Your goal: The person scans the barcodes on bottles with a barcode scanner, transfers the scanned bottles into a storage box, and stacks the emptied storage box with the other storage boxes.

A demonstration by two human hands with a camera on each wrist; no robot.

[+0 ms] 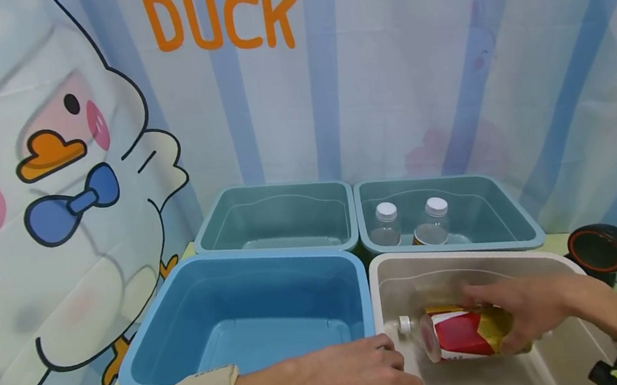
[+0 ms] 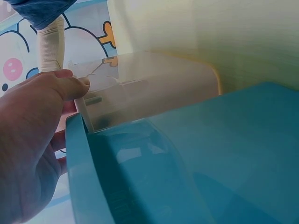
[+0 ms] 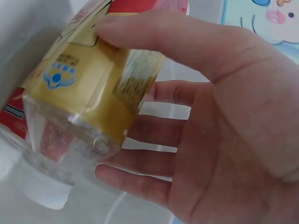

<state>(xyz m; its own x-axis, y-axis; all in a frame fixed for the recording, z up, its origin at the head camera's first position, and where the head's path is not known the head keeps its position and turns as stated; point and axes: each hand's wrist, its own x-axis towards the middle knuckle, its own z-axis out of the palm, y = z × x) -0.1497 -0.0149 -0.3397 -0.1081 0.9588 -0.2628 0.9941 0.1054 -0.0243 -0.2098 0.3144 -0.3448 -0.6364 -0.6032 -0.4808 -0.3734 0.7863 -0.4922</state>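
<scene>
In the beige bin (image 1: 554, 373), my right hand (image 1: 537, 307) grips a plastic bottle (image 1: 458, 334) with a red and gold label. The bottle lies on its side. In the right wrist view, my thumb lies across the gold label (image 3: 81, 88), with the other fingers behind it. A white cap (image 3: 44, 184) shows by its clear end; which bottle it belongs to I cannot tell. Another white cap (image 1: 404, 324) shows left of the bottle. My left hand (image 1: 332, 379) holds the beige bin's front left rim, its thumb (image 2: 74, 87) on the edge.
A blue bin (image 1: 364, 286) stands left of the beige one. Behind are two teal bins, the left (image 1: 352, 213) and the right (image 1: 530, 236); the right one holds two clear bottles (image 1: 385, 234) with white caps. A black round device (image 1: 601, 251) stands at the right.
</scene>
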